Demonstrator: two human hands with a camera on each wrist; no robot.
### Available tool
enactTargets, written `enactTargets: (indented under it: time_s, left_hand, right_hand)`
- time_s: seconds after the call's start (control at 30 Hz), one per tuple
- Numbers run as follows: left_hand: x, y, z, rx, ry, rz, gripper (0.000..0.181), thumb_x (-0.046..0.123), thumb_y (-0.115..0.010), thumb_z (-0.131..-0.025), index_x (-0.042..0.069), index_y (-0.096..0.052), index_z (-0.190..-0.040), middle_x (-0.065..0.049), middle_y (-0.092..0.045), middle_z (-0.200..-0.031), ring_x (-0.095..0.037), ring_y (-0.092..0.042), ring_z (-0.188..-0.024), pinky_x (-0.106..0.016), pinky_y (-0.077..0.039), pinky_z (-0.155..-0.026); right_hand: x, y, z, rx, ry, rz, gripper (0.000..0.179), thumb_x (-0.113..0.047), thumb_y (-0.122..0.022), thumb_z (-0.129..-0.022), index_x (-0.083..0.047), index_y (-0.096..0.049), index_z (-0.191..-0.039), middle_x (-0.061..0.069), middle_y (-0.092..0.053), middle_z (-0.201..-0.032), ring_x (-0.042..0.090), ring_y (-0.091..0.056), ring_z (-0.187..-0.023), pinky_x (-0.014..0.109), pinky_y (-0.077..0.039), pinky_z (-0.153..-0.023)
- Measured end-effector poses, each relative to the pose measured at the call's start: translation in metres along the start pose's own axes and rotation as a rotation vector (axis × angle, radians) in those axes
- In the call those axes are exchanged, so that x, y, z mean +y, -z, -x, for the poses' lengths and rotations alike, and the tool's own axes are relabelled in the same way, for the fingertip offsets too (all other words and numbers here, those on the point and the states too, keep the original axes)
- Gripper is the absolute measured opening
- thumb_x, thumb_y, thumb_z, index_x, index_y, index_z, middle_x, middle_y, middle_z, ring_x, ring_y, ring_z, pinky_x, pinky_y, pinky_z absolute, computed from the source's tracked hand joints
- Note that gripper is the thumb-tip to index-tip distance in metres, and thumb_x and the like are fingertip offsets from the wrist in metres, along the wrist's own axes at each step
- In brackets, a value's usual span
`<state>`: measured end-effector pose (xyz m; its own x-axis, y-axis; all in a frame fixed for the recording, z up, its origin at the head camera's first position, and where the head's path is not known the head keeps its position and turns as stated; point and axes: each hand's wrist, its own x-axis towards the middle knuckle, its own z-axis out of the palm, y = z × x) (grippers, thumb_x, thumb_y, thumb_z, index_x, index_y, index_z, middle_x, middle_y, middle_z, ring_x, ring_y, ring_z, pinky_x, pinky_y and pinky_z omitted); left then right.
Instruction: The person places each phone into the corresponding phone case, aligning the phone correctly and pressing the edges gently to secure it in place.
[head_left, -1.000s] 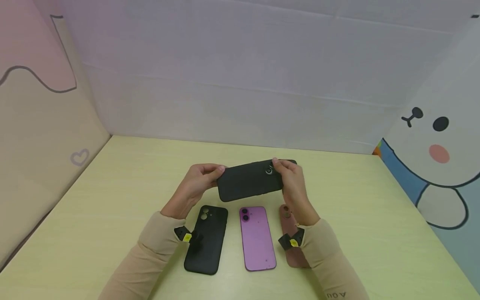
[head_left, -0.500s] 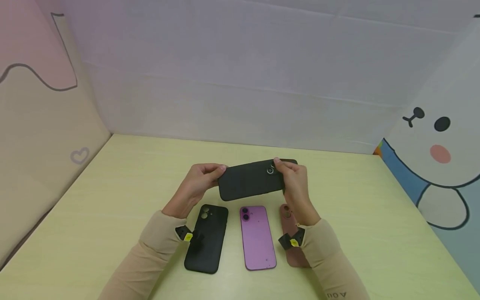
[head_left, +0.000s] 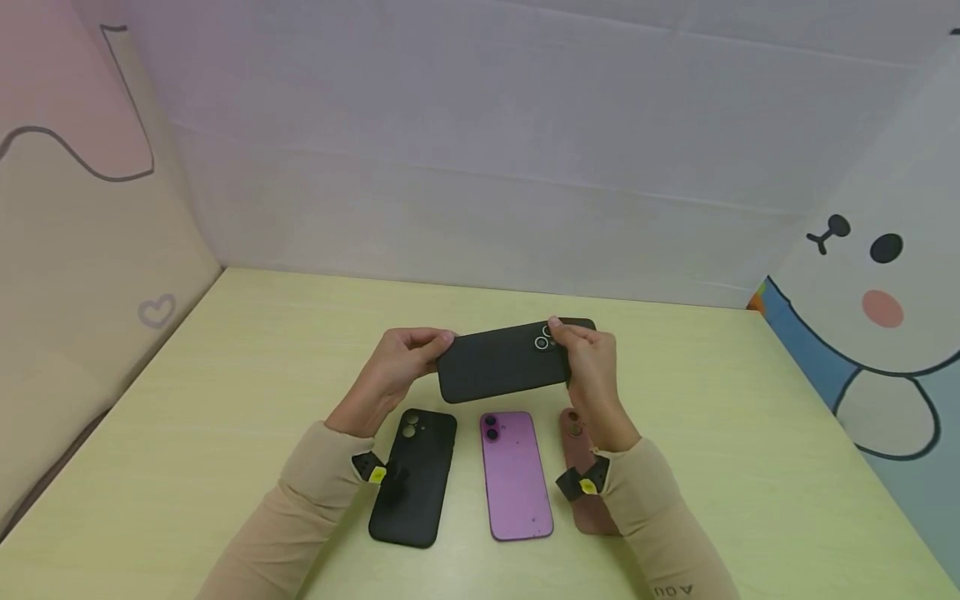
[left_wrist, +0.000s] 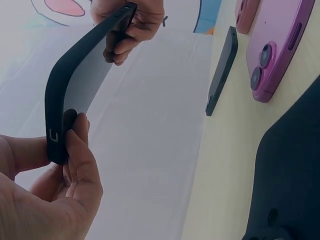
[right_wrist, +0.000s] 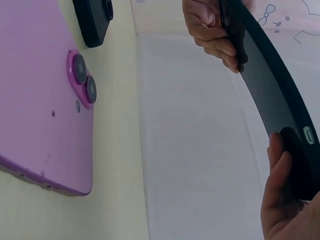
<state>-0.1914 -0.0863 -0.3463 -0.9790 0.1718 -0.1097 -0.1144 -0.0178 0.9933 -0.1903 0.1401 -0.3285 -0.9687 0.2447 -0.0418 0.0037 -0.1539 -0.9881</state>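
You held the black-cased phone (head_left: 495, 364) at both ends, the left hand (head_left: 393, 367) pinching its bottom end and the right hand (head_left: 592, 367) the camera end, probably to keep it steady with its back facing you. It was raised above the desk (head_left: 300, 358), short of the far edge. Nearer you, what looked like a black phone case (head_left: 416, 492), a purple phone (head_left: 517, 483) and a pink phone case (head_left: 577, 450) lay apart, camera ends toward that edge, perhaps for easy separate pickup.
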Motion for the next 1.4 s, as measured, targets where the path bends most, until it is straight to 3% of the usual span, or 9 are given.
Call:
enactTargets:
  time_s: [0.13, 0.3, 0.5, 0.7, 0.87, 1.03, 1.2, 1.4]
  left_hand:
    - [-0.0008, 0.0007, -0.0006, -0.004, 0.008, 0.010, 0.032, 0.013, -0.055, -0.092, -0.007, -0.058, -0.116, -0.004, -0.064, -0.098, -0.007, -0.063, -0.075, -0.029, -0.051, -0.087]
    - [0.0003, 0.0013, -0.0008, 0.022, 0.034, 0.024, 0.032, 0.014, -0.055, -0.092, -0.005, -0.059, -0.116, -0.005, -0.062, -0.100, -0.008, -0.063, -0.076, -0.027, -0.052, -0.083]
    - [0.0012, 0.0035, -0.0004, 0.030, 0.054, 0.072, 0.032, 0.016, -0.055, -0.092, -0.006, -0.058, -0.116, -0.003, -0.060, -0.099, -0.008, -0.062, -0.076, -0.026, -0.050, -0.085]
    - [0.0000, 0.0045, -0.0013, 0.000, 0.044, 0.128, 0.036, 0.017, -0.055, -0.092, -0.008, -0.056, -0.118, 0.000, -0.060, -0.094, -0.007, -0.063, -0.075, -0.022, -0.051, -0.080]
    - [-0.0025, 0.0046, -0.0031, -0.008, 0.041, 0.157, 0.038, 0.020, -0.054, -0.093, -0.008, -0.055, -0.119, -0.002, -0.060, -0.099, -0.007, -0.063, -0.079, -0.023, -0.052, -0.082]
    - [-0.0057, 0.0053, -0.0065, -0.020, 0.038, 0.180, 0.037, 0.019, -0.053, -0.093, -0.007, -0.053, -0.120, 0.002, -0.061, -0.091, -0.006, -0.062, -0.076, -0.020, -0.051, -0.074]
    - [-0.0055, 0.0054, -0.0073, -0.036, 0.069, 0.188, 0.037, 0.020, -0.052, -0.094, -0.006, -0.052, -0.120, 0.002, -0.060, -0.089, -0.007, -0.061, -0.073, -0.019, -0.050, -0.069]
    - [-0.0075, 0.0070, -0.0096, -0.104, 0.122, 0.176, 0.043, 0.024, -0.049, -0.095, -0.007, -0.048, -0.125, -0.001, -0.060, -0.093, -0.008, -0.065, -0.077, -0.023, -0.053, -0.075]
  right_hand:
    - [0.0003, 0.0011, -0.0010, -0.020, -0.021, 0.014, 0.019, -0.011, -0.063, -0.086, -0.006, -0.071, -0.070, -0.004, -0.064, -0.064, 0.009, -0.065, -0.057, 0.024, -0.054, -0.054]
    - [-0.0004, 0.0042, -0.0027, -0.130, -0.114, -0.010, 0.018, -0.015, -0.058, -0.090, -0.001, -0.065, -0.082, -0.002, -0.058, -0.078, 0.006, -0.059, -0.066, 0.019, -0.052, -0.064]
    - [-0.0020, 0.0076, -0.0028, -0.226, -0.236, -0.114, 0.018, -0.014, -0.055, -0.091, -0.009, -0.060, -0.075, -0.005, -0.059, -0.066, 0.010, -0.054, -0.065, 0.027, -0.039, -0.082]
    - [-0.0044, 0.0070, 0.0004, -0.214, -0.267, -0.154, 0.017, -0.015, -0.054, -0.092, -0.009, -0.059, -0.076, -0.005, -0.059, -0.064, 0.012, -0.051, -0.066, 0.029, -0.032, -0.084]
    - [-0.0054, 0.0063, 0.0015, -0.203, -0.261, -0.151, 0.015, -0.016, -0.052, -0.093, -0.008, -0.057, -0.081, -0.004, -0.056, -0.069, 0.013, -0.050, -0.073, 0.027, -0.033, -0.082]
    - [-0.0061, 0.0050, 0.0016, -0.190, -0.253, -0.165, 0.012, -0.016, -0.050, -0.094, -0.006, -0.053, -0.090, -0.004, -0.054, -0.076, 0.010, -0.050, -0.074, 0.023, -0.038, -0.077]
    - [-0.0065, 0.0037, 0.0026, -0.159, -0.244, -0.178, 0.011, -0.015, -0.049, -0.095, -0.005, -0.051, -0.095, -0.004, -0.052, -0.081, 0.010, -0.048, -0.074, 0.021, -0.039, -0.073]
    - [-0.0064, 0.0038, 0.0029, -0.145, -0.227, -0.183, 0.012, -0.016, -0.047, -0.096, -0.005, -0.049, -0.097, -0.001, -0.050, -0.090, 0.009, -0.048, -0.077, 0.019, -0.040, -0.070]
